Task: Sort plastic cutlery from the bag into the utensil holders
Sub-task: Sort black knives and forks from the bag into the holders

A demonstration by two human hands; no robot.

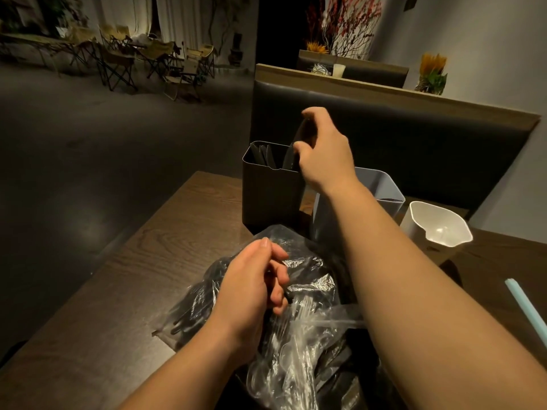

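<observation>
Your right hand (322, 158) is up over the dark holder (269, 196). Thumb and curled fingers pinch a black utensil (306, 133). Its lower end is already inside the holder's rim, next to more black pieces standing in there. Can't tell whether it's a fork, knife or spoon: too dark.

Your left hand (254, 287) is low over the bag (307, 279). Fingers loosely curled, thumb up. Can't tell whether they pinch the plastic or just rest against it.

The bag is clear and crumpled, and lies at the table's near edge, running out of frame at the bottom. Black cutlery (189, 309) shows through its left side, clear cutlery (296, 318) through the middle.

The holders sit in a row along the far edge of the table (177, 232). The dark holder is leftmost. The grey holder (381, 184) is just beside it, partly behind your right forearm. The white holder (435, 223) is further right, with a notched rim and a pale interior.

A pale blue stick (524, 303) lies by the right edge. A dark padded seat back (414, 137) stands behind the holders.
</observation>
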